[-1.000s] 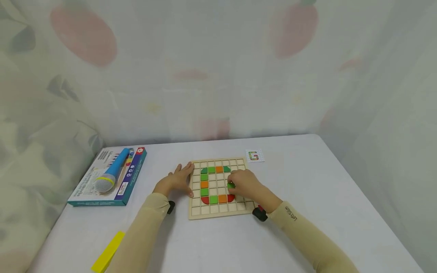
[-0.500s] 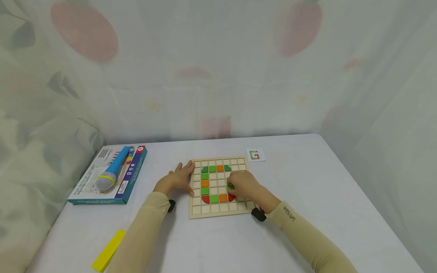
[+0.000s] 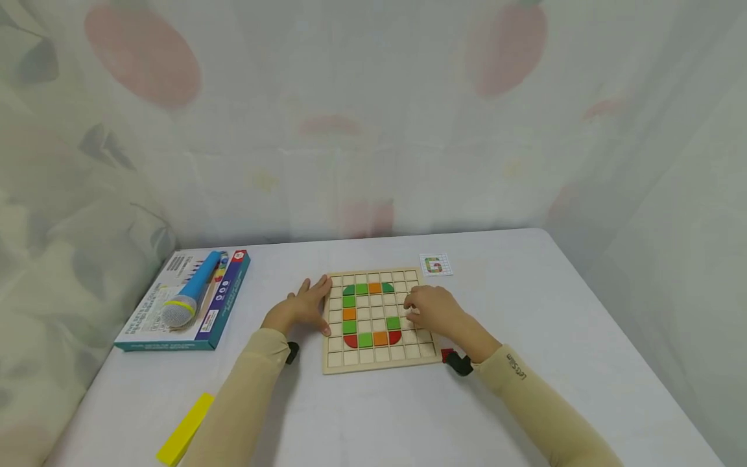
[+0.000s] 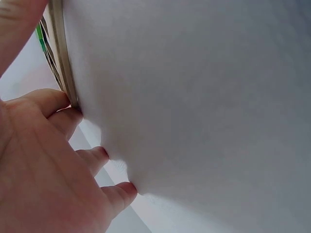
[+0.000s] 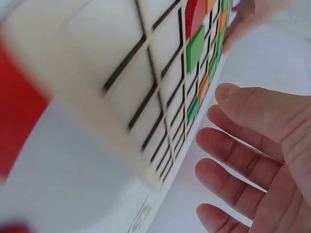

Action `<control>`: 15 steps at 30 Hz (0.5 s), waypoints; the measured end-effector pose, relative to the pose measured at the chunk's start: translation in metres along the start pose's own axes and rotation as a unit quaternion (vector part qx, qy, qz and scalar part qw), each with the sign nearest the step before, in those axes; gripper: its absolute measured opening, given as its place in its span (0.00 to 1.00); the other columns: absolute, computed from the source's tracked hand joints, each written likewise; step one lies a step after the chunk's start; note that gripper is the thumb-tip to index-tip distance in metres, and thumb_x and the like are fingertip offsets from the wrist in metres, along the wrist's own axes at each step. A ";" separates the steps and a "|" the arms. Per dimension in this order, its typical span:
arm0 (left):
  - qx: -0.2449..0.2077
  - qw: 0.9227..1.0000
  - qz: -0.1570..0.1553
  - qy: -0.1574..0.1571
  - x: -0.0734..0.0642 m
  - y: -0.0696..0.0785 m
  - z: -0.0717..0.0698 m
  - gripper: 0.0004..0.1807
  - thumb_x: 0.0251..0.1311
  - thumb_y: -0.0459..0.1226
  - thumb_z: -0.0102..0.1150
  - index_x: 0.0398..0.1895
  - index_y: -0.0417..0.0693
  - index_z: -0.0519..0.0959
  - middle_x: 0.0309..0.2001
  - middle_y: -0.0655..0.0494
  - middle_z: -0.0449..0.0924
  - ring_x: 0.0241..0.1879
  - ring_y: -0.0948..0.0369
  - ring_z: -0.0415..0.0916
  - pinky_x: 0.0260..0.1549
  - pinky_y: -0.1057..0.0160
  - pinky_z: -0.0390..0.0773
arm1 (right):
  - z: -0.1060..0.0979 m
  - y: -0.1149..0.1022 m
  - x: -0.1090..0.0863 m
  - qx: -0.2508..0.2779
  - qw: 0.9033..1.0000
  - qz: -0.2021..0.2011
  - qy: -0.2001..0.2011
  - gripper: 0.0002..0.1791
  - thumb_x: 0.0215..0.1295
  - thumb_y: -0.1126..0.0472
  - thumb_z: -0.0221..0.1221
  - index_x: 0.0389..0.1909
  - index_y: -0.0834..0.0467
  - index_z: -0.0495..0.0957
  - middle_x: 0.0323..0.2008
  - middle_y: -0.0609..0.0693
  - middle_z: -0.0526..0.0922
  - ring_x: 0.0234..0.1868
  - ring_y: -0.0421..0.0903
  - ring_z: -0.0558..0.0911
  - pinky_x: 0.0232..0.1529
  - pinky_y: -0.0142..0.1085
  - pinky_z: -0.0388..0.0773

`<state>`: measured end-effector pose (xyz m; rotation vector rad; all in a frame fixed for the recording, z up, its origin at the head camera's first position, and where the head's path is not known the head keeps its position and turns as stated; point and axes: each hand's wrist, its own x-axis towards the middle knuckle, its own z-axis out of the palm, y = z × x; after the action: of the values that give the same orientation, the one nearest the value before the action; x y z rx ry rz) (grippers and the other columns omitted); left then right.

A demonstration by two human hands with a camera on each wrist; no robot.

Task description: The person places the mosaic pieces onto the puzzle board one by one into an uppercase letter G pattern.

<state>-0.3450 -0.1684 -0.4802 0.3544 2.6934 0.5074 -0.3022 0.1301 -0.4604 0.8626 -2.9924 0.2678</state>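
Observation:
A wooden grid board lies flat on the white table. On it, green, orange and red tiles form most of a ring, with straight sides and rounded corners. A green square tile sits in the grid just above the rounded red corner tile. My left hand rests at the board's left edge with spread fingers; in the left wrist view, fingertips touch the table and the board's side. My right hand hovers over the board's right side, its fingers loosely bent and nothing between them.
A small card printed with a G pattern lies behind the board's right corner. At the left, a blue toy microphone lies on a flat box. A yellow bar is near my left forearm; a red piece sits by my right wrist.
My right hand has let go of the green square tile and moved right, leaving the tile on the board. My left hand has stayed at the board's edge.

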 end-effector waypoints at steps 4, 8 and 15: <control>0.005 1.000 -0.001 0.000 0.001 -0.001 0.002 0.69 0.26 0.48 0.77 0.73 0.48 0.43 0.74 0.50 0.35 0.70 0.41 0.28 0.59 0.31 0.38 | -0.005 0.014 -0.016 0.010 1.000 0.019 0.013 0.11 0.53 0.57 0.66 0.37 0.55 0.83 0.32 0.43 0.79 0.30 0.40 0.76 0.30 0.35 0.74; 0.010 1.000 0.002 0.001 0.002 -0.001 0.001 0.68 0.26 0.48 0.77 0.73 0.48 0.43 0.74 0.50 0.35 0.70 0.40 0.29 0.59 0.30 0.38 | -0.008 0.027 -0.035 0.009 0.999 0.039 0.017 0.11 0.52 0.57 0.67 0.37 0.55 0.83 0.32 0.43 0.79 0.32 0.41 0.78 0.33 0.36 0.75; 0.005 1.000 0.001 -0.003 0.001 -0.001 -0.001 0.68 0.27 0.48 0.77 0.73 0.47 0.43 0.74 0.50 0.34 0.70 0.41 0.28 0.59 0.31 0.37 | -0.011 0.041 -0.063 0.005 0.997 0.074 0.010 0.12 0.51 0.57 0.67 0.36 0.55 0.83 0.31 0.44 0.79 0.33 0.42 0.78 0.35 0.38 0.76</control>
<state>-0.3464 -0.1696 -0.4803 0.3621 2.6908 0.4933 -0.2711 0.1997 -0.4601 0.6354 -3.0431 0.2930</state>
